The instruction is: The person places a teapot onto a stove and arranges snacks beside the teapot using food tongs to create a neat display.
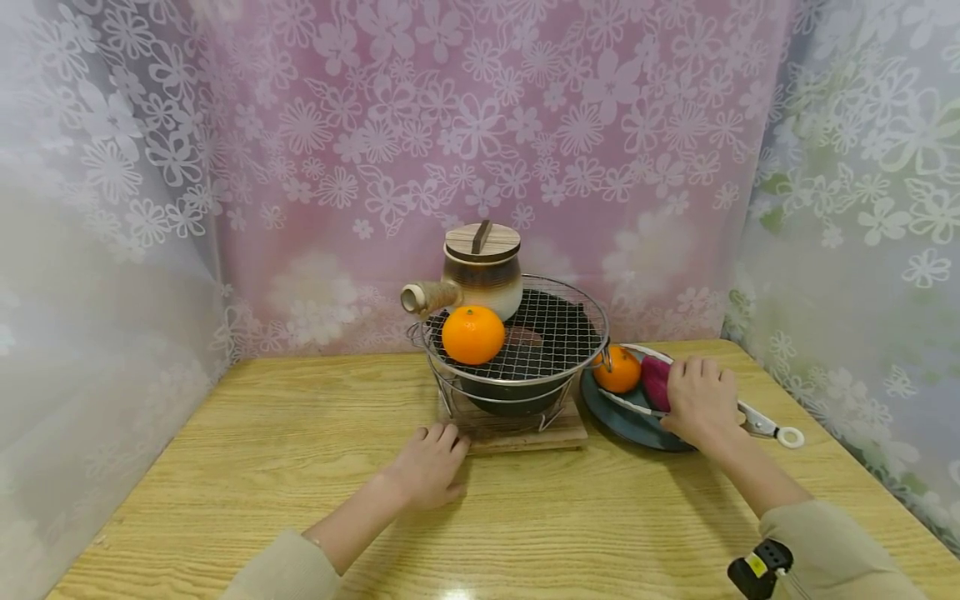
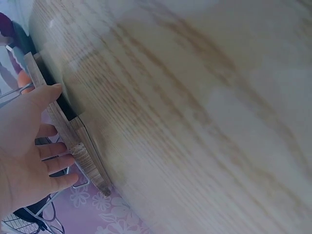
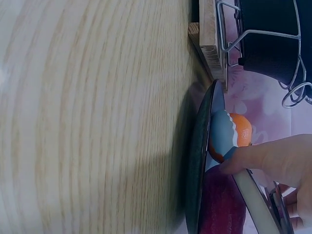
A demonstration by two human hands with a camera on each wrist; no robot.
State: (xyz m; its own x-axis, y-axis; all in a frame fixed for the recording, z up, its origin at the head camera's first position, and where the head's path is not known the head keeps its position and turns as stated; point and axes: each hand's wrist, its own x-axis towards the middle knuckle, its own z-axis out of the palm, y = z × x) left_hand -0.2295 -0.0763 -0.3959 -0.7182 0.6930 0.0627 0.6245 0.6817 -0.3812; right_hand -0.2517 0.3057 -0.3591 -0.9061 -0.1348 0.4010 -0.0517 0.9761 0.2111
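My right hand (image 1: 703, 398) grips a pair of tongs (image 1: 756, 420) above a dark plate (image 1: 626, 429). In the right wrist view, the thumb lies along one arm of the tongs (image 3: 256, 201). The tongs' scalloped white ends spread around a mandarin (image 1: 619, 372) on the plate. Beside it, partly hidden by the hand, is a purple sweet potato (image 1: 656, 383). My left hand (image 1: 429, 468) touches the front left corner of a wooden board (image 1: 525, 439). Seen from the left wrist, its fingers extend across the board's edge (image 2: 83, 158).
On the board stands a dark brazier (image 1: 513, 398) topped by a wire grill rack (image 1: 558, 333). The rack carries another mandarin (image 1: 473, 335) and a lidded clay pot (image 1: 487, 279), whose side handle (image 1: 431, 296) points left. Floral curtains (image 1: 480, 125) enclose the wooden table (image 1: 315, 417).
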